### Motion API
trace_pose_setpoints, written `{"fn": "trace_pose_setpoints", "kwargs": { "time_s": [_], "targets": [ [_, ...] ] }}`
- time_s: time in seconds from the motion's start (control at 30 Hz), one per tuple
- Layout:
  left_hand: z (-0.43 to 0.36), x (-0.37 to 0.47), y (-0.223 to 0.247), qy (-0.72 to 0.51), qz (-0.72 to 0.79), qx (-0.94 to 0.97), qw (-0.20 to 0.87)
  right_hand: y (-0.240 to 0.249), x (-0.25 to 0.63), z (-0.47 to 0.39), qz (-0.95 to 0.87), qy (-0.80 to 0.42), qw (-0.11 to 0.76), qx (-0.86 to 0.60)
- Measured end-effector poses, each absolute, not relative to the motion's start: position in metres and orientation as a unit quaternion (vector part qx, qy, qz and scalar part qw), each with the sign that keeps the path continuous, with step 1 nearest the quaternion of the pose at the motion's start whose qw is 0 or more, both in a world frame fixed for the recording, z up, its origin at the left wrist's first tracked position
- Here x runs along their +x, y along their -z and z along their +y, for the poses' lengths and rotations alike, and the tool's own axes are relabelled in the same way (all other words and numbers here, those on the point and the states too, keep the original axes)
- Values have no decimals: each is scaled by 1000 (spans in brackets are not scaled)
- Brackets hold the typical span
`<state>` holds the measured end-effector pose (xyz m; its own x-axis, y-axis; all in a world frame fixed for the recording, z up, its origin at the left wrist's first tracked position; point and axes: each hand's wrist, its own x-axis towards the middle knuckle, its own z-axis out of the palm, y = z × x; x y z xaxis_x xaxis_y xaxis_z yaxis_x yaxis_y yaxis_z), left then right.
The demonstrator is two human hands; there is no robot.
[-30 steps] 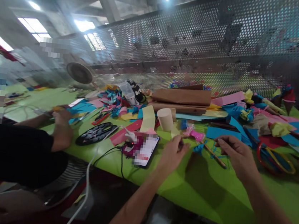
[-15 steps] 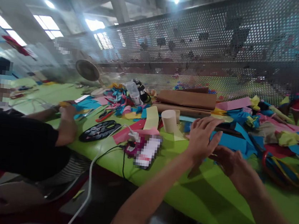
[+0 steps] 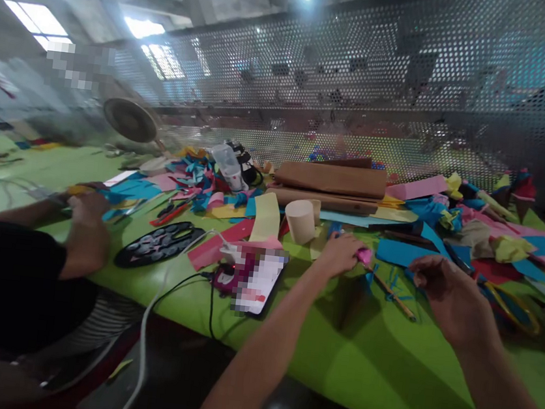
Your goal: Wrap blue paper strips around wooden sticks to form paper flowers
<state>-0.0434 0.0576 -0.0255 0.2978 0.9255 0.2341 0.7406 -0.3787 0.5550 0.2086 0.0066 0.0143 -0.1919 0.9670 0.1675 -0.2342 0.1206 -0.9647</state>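
My left hand [image 3: 341, 255] rests on the green table [image 3: 382, 361] with its fingers closed on a small pink paper piece [image 3: 364, 255]. My right hand [image 3: 440, 290] hovers a little to the right, fingers curled; I cannot tell whether it holds anything. A thin wooden stick [image 3: 393, 294] lies on the table between the two hands, among blue paper scraps. A beige paper cup [image 3: 299, 221] lies on its side just left of my left hand.
A phone [image 3: 258, 280] with cables lies left of my arm. A co-worker's hand [image 3: 84, 226] rests at the left, next to a black tray [image 3: 160, 244]. Brown paper rolls [image 3: 332, 178] and coloured paper piles cover the far side. Scissors [image 3: 512, 297] lie to the right.
My left hand came down from above the blue paper and closed on the pink piece. My right hand shifted slightly right and lower. The view swung left.
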Motion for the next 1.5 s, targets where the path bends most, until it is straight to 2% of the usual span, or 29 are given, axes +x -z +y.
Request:
{"fn": "trace_pose_setpoints", "kwargs": {
  "time_s": [0.13, 0.27, 0.33, 0.43, 0.57, 0.8, 1.03, 1.17, 1.33, 1.5],
  "targets": [
    [59, -50, 15, -421, 539, 699, 211, -8, 203, 10, -554, -521, 514, -398],
    [55, -54, 6, -597, 444, 522, 418, -13, 188, 18, -588, -494, 470, -435],
    [51, -52, 5, -622, 391, 447, 510, -19, 177, 24, -607, -490, 449, -435],
    [46, -44, 4, -627, 354, 391, 573, -26, 160, 34, -663, -443, 430, -424],
    [42, -33, 4, -646, 337, 352, 588, -20, 146, 46, -683, -408, 436, -420],
    [35, -19, 4, -625, 385, 403, 546, -1, 154, 44, -637, -446, 460, -428],
    [30, -20, 2, -587, 365, 420, 588, -13, 162, 39, -623, -447, 475, -432],
    [31, -19, 4, -598, 340, 396, 609, -14, 160, 39, -585, -463, 516, -421],
    [34, -19, 7, -602, 325, 399, 611, -11, 160, 42, -540, -522, 522, -403],
    [34, -20, 8, -597, 319, 410, 612, -11, 160, 42, -522, -524, 544, -397]
  ]
}}
